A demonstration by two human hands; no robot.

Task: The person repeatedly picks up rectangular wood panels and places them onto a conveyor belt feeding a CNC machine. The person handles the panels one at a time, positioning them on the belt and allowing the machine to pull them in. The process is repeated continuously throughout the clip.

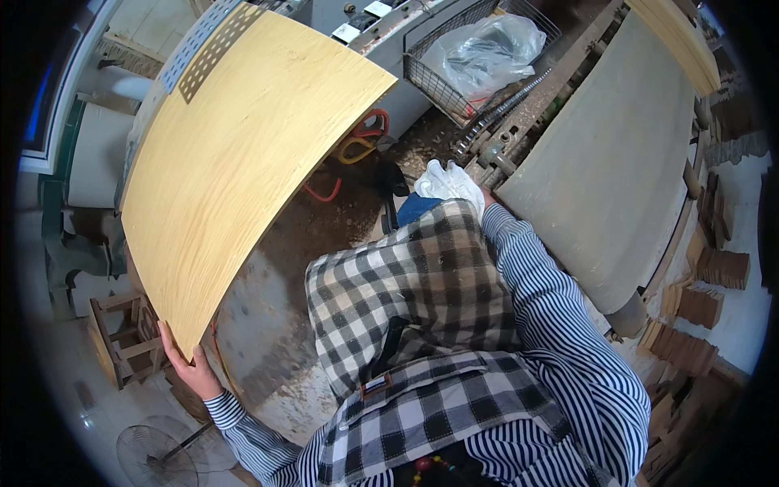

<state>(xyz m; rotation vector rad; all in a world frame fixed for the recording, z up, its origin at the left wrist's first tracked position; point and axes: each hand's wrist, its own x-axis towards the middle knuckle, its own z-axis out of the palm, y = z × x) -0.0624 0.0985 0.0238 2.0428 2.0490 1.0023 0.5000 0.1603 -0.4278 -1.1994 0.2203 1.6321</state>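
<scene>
My left hand (pixel 198 372) grips the near corner of a wide, pale wood panel (pixel 255 140), thumb on one edge and fingers on the other. Visible grain runs along the panel's smooth face. The panel's far end lies by a perforated metal strip (pixel 195 45). My right hand (pixel 487 198) is mostly hidden behind my knee and a crumpled white cloth (pixel 447 182). Only a bit of skin shows above the striped cuff, close to a machine frame, so its grip cannot be made out. A checked apron (pixel 414 274) covers my lap.
On the right runs a grey belt (pixel 608 152) with wood boards (pixel 678 42) at its far end. A wire basket (pixel 438 85) holds a plastic bag (pixel 493 52). Scissors (pixel 356 148) lie beside the panel. Wood-piece stacks (pixel 681 347), a wooden stool (pixel 125 341) and a fan (pixel 152 453) stand around.
</scene>
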